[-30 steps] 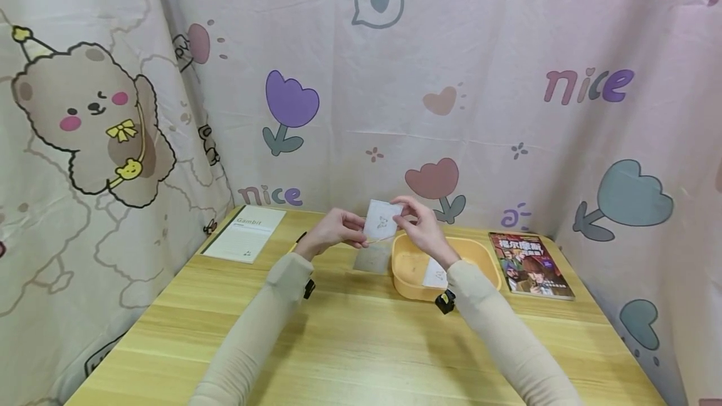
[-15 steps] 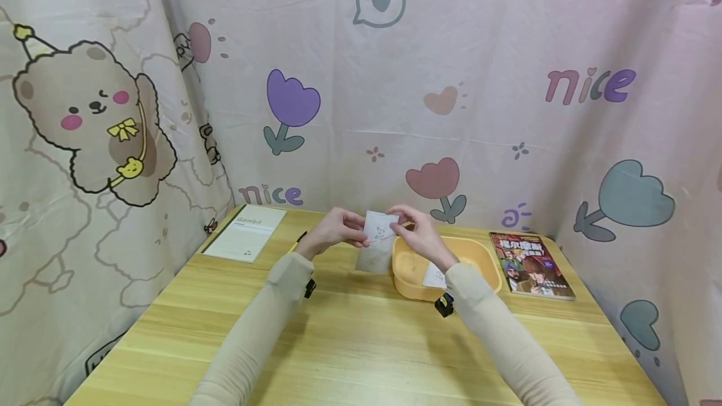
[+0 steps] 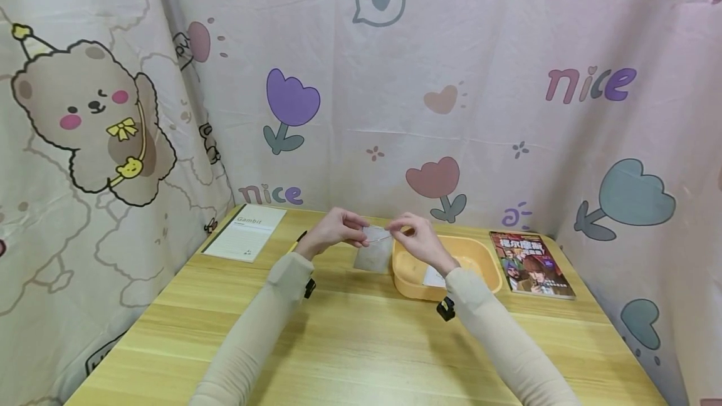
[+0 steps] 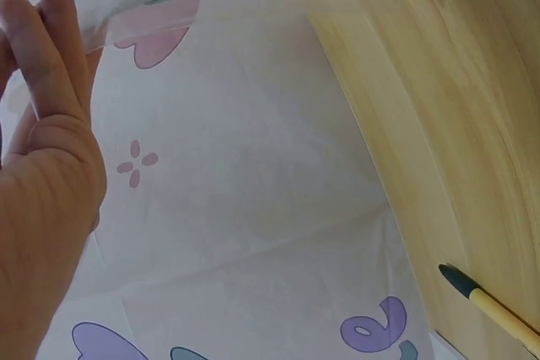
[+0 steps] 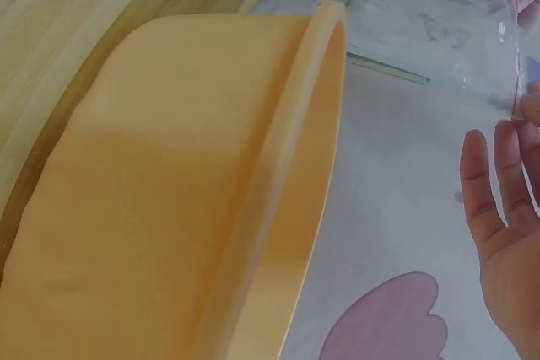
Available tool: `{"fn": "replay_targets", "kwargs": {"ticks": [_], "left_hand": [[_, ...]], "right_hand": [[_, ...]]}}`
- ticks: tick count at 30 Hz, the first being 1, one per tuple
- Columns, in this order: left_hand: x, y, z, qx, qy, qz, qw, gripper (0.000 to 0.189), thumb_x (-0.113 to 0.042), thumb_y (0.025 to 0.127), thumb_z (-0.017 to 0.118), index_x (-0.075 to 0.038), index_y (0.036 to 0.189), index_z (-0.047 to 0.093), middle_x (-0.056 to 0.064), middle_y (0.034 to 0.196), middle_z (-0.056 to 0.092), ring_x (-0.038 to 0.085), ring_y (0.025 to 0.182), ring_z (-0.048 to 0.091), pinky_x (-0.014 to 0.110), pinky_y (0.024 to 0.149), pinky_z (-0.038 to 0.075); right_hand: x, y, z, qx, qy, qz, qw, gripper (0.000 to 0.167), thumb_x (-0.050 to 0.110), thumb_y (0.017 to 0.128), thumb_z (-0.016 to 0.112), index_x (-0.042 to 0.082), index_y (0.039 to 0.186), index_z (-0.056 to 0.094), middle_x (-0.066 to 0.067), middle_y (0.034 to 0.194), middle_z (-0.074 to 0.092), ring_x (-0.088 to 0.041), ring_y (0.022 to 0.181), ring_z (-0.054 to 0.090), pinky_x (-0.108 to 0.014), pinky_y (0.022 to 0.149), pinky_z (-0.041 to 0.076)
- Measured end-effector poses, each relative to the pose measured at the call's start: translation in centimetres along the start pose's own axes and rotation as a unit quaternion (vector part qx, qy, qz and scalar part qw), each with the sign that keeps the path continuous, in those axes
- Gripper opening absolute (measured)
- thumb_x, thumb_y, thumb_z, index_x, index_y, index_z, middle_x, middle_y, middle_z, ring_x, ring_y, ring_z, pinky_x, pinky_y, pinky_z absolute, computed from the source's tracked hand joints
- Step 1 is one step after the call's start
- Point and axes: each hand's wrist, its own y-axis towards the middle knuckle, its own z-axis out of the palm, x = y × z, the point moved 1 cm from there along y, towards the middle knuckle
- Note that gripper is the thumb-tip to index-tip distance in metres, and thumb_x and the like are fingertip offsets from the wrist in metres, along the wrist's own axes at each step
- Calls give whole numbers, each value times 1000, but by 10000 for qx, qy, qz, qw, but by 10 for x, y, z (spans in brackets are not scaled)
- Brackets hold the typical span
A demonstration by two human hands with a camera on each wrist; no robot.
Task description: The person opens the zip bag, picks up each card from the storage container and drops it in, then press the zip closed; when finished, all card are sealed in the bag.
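Both hands are raised over the far middle of the table, holding a clear plastic zip bag (image 3: 373,257) between them. My left hand (image 3: 340,229) pinches the bag's upper left corner. With thumb and fingertip, my right hand (image 3: 417,240) pinches the upper right end; its other fingers (image 5: 478,187) extend freely in the right wrist view. A thin reddish line runs along the bag's mouth. Through the film (image 5: 447,18), faint grey drawing marks show. Beside the bag, a white card (image 3: 433,277) lies in the yellow plastic bin (image 3: 417,293), partly hidden by my right wrist.
A white "Gambit" notepad (image 3: 245,234) lies at the back left. On the right is a comic-style book (image 3: 532,265). A yellow pen with a black tip (image 4: 494,314) lies beyond my left wrist. A printed curtain (image 3: 361,99) hangs along the table's far edge.
The white card with a drawing, held above the bag's mouth earlier, has slid down and no longer sticks out. My right hand has lowered to the mouth's end; my left has stayed.
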Motion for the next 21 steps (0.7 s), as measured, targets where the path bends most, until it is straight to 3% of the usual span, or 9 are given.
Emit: {"fn": "replay_targets", "kwargs": {"ticks": [5,11,16,21], "left_hand": [[0,0,0,29,-65,-46,10000,36,4,86,70,10,121,62,27,116,68,23,78,74,36,76,63],[1,-1,-1,23,-56,-86,9999,36,4,87,69,9,122,62,27,117,67,22,78,74,39,78,63],[1,-1,-1,8,-64,-69,10000,36,4,87,69,10,122,61,29,118,66,21,77,74,47,84,61],[1,0,-1,12,-102,-68,9999,36,5,87,68,11,122,61,32,119,64,21,76,74,37,76,63]], "right_hand": [[-3,-2,0,9,222,112,9997,14,7,92,66,13,98,77,-3,101,68,-16,91,63,-27,75,59],[-10,-6,-3,159,775,533,9954,14,9,94,65,6,104,75,-11,106,70,-12,84,67,-24,76,60],[-19,-11,-13,238,1084,708,9913,19,9,95,64,-3,108,71,-20,105,71,-9,80,67,-34,77,62],[-15,-19,-31,418,1071,898,9893,19,6,94,64,-5,108,70,-23,105,71,-8,81,66,-54,82,59]]}}
